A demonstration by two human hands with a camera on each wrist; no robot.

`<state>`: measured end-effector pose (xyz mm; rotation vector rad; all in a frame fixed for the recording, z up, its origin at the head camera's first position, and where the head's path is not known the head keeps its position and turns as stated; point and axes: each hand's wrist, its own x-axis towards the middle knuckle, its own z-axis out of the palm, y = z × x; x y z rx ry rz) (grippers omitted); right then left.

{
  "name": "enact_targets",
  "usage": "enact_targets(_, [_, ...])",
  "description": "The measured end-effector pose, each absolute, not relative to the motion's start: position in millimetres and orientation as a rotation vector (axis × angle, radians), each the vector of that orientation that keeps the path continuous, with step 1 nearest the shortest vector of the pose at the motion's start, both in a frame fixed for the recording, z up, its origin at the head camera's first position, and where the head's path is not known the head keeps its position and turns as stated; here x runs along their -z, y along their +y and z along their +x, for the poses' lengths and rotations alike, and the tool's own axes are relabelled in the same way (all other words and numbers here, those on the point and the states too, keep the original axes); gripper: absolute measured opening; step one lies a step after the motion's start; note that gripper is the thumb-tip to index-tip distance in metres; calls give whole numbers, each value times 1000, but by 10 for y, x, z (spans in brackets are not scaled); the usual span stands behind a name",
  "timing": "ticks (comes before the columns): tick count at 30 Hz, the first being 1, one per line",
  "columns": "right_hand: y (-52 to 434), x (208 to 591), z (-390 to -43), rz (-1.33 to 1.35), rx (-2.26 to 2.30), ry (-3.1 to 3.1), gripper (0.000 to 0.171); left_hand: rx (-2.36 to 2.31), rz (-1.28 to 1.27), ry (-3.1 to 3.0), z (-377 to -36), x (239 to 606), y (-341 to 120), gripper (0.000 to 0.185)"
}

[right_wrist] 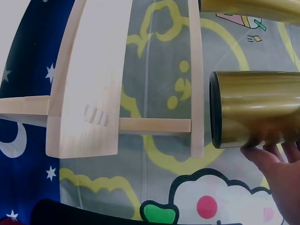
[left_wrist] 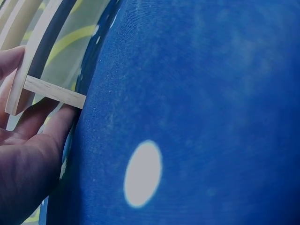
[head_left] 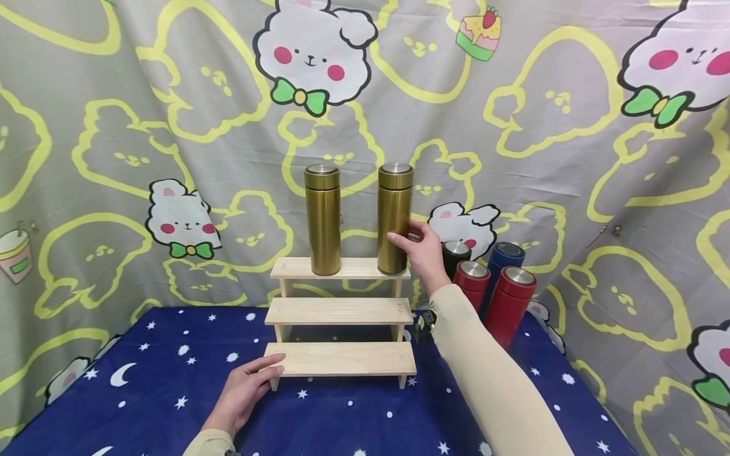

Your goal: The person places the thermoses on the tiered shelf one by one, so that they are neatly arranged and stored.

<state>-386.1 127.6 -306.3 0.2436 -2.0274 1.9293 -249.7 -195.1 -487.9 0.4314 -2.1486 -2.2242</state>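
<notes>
Here the right hand point(head_left: 419, 252) clasps the gold flask point(head_left: 395, 218) upright on the top shelf point(head_left: 296, 269).

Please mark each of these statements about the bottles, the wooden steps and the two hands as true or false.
1. Two gold metal bottles stand on the top step of the wooden three-step rack. True.
2. The right hand holds a red bottle. False: it grips the right gold bottle.
3. The left hand touches the left end of the lowest step. True.
4. The middle step carries one bottle. False: it is bare.
5. The red metal bottles stand to the right of the rack on the blue star-print cloth. True.
</notes>
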Motion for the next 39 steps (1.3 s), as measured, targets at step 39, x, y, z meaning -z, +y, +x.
enact_targets(39, [1447, 3331, -3256, 264, -1674, -2218, 69, 2259, 404, -2148, -2496, 4891, -1970, 38])
